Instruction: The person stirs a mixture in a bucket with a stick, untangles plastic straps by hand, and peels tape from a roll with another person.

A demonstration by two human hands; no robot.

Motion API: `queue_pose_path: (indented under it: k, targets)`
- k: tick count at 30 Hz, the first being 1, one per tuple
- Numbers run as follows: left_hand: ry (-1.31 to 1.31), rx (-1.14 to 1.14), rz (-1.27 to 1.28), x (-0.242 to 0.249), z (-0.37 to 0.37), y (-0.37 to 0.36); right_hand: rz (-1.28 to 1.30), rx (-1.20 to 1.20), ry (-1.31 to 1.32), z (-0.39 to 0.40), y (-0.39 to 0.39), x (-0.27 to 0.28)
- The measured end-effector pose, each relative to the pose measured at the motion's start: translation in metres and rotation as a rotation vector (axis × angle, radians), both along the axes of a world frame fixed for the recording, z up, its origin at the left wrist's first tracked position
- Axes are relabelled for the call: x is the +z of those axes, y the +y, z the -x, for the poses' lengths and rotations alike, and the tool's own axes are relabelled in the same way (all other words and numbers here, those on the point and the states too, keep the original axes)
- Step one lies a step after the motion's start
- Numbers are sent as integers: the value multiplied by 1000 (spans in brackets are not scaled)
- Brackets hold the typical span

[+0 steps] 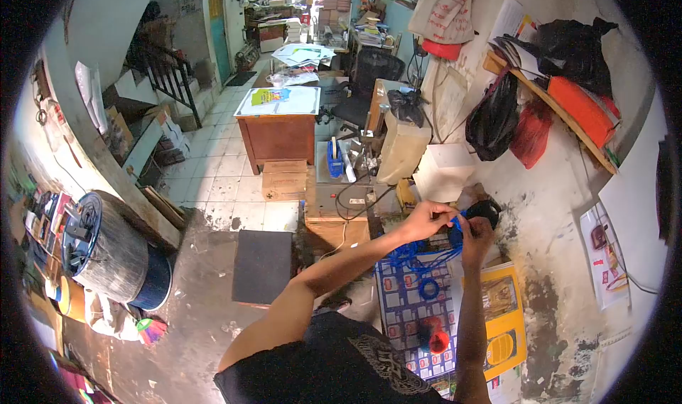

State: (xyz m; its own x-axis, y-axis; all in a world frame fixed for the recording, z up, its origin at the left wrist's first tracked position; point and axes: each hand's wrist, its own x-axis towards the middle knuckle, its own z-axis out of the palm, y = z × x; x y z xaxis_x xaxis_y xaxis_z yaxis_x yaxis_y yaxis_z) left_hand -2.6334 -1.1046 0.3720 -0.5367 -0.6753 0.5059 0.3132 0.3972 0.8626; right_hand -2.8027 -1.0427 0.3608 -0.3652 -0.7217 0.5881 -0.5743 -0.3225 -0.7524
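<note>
Both hands are up close together over the right-hand table, fingers pinched on thin blue cord (pixel 456 221). My left hand (pixel 428 220) reaches in from the left with its fingertips closed on the cord. Just right of it, my right hand (pixel 477 240) is closed on the same cord, its fingertips partly hidden. Loose strands of blue cord (pixel 412 257) hang and bunch below the hands. A blue ring (pixel 428 288) lies on the printed sheet (pixel 412 319) under them. Nearer my body stands an orange-red cup (pixel 439 342).
Yellow printed material (pixel 506 319) lies right of the sheet, along the stained wall. Behind the hands is a white box-like object (pixel 445 172). A wooden desk (pixel 275 138) and a black office chair (pixel 366 99) stand farther off. A large barrel (pixel 117 251) is at left.
</note>
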Motion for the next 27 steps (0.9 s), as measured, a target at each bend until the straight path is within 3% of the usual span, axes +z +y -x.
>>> queue_pose_path:
  k: [3,11,15,21,24,27]
  targets:
    - [-2,-37,17,-3,1,0,37,81,-83,-7,2,2]
    - [-101,50,-3,-12,6,-1,-26,109,37,1,5,-4]
    - [-137,225,76,-7,4,5,-126,99,31,-6,11,6]
    - [-135,375,182,-5,1,7,-48,247,37,-8,6,4]
    - [-58,306,193,-11,0,3,-24,271,83,-7,4,2]
    - [-96,169,-13,-12,-5,3,9,292,229,-5,5,9]
